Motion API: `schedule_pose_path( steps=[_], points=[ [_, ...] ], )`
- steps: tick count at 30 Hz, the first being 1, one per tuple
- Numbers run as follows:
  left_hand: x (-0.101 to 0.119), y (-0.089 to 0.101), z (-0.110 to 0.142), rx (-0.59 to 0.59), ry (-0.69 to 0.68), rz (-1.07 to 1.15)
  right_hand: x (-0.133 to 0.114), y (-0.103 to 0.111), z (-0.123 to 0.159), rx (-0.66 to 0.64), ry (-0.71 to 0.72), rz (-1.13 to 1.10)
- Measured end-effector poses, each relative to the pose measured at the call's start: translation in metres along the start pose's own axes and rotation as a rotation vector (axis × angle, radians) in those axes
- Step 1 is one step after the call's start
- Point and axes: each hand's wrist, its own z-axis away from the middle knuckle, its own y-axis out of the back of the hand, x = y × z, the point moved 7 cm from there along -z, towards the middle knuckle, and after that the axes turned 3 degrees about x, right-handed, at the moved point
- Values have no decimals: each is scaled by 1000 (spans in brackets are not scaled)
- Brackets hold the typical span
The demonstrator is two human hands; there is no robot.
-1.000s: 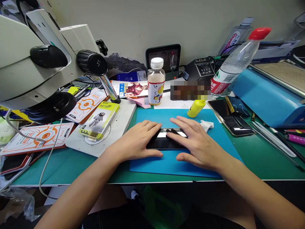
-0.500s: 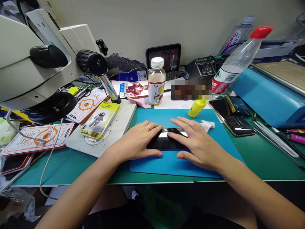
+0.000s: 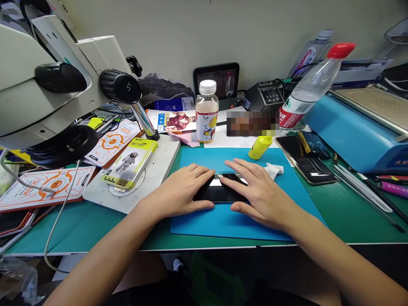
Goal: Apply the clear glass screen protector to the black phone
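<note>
A dark, glossy phone [image 3: 219, 194] lies flat and sideways on a blue mat [image 3: 204, 223], its screen reflecting a bright strip. My left hand [image 3: 186, 187] is wrapped over its left end, fingers along the far edge and thumb along the near edge. A ring circles one of the left fingers. My right hand [image 3: 259, 193] lies over the right end with its fingers spread, the index fingertip on or just above the screen and the thumb near the close edge. That end of the phone is hidden under the hand. Behind it lie a crumpled white tissue [image 3: 273, 170] and a small yellow bottle [image 3: 260, 147].
A microscope [image 3: 63, 93] with a white base [image 3: 165, 155] stands at left, a battery pack [image 3: 130, 162] on it. A drink bottle [image 3: 207, 112] is behind the mat. At right are a tilted water bottle [image 3: 314, 95], another phone [image 3: 302, 161], tweezers [image 3: 363, 189] and a blue machine [image 3: 353, 136].
The camera view has shifted slightly, so everything sits a little lower and further left. Both hands keep nearly the same pose on the phone.
</note>
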Motion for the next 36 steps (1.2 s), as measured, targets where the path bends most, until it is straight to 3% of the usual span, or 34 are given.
schedule_pose_path(
  steps=[3, 25, 31, 36],
  points=[
    [-1, 0, 0, -2, 9, 5, 3, 3, 0, 41, -50, 3],
    [0, -1, -1, -23, 30, 13, 3, 11, 1, 120, -39, 28],
    [1, -1, -1, -16, 24, 5, -6, 11, -1, 97, 57, 23],
    [1, -1, -2, -26, 26, 1, 0, 15, -1, 136, -16, 59]
  ],
)
